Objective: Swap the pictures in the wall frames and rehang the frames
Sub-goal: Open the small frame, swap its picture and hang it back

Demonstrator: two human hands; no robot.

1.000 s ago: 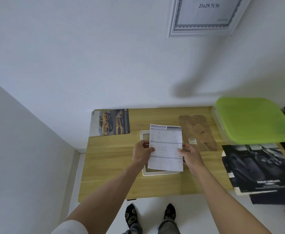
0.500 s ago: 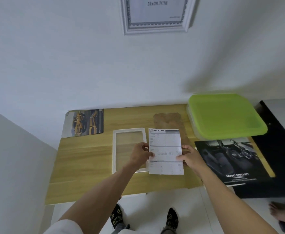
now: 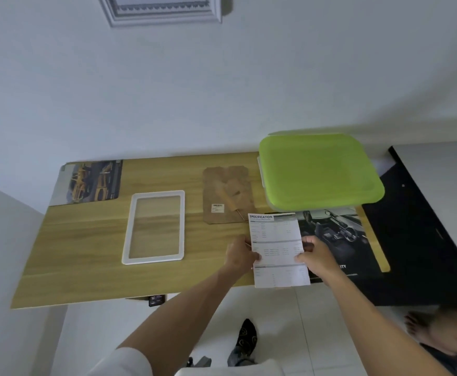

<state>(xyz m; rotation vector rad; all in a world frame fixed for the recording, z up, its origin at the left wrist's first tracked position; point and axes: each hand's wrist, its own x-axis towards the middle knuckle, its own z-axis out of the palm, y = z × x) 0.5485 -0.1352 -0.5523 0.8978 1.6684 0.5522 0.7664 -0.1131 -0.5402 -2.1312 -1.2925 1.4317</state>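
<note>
— White wall up top, wooden table (image 3: 91,272) below it, and we can see the bottom edge of an ornate wall frame (image 3: 165,10) hanging at the top of the view.

— And both hands are busy. We have the left hand (image 3: 239,256) pinching the left edge of a specification sheet (image 3: 277,249), with the right hand (image 3: 315,255) gripping the right edge, thumb on top of the paper.

— That sheet sits over the right part of the table, its lower end hanging past the near edge. It overlaps a dark car-interior poster (image 3: 341,240) lying flat under it.

— Over on the left we see an empty white frame (image 3: 155,227) lying flat (the wood grain shows straight through its window). Well apart from both hands.

— Between that frame and the sheet there is a brown backing board (image 3: 228,195) with a small white label, lying flat too. The sheet's top left corner just covers its near right corner.

— At the far left corner rests a yellow car picture (image 3: 91,183), against the wall.

— And a green-lidded box (image 3: 319,169) sits at the far right, its near edge over the top of the poster. Beyond it, a black surface (image 3: 422,226) beside the table.

— Down below, white floor tiles and a patterned sock (image 3: 246,340). We also catch someone else's bare foot (image 3: 422,324) at the lower right.
</note>
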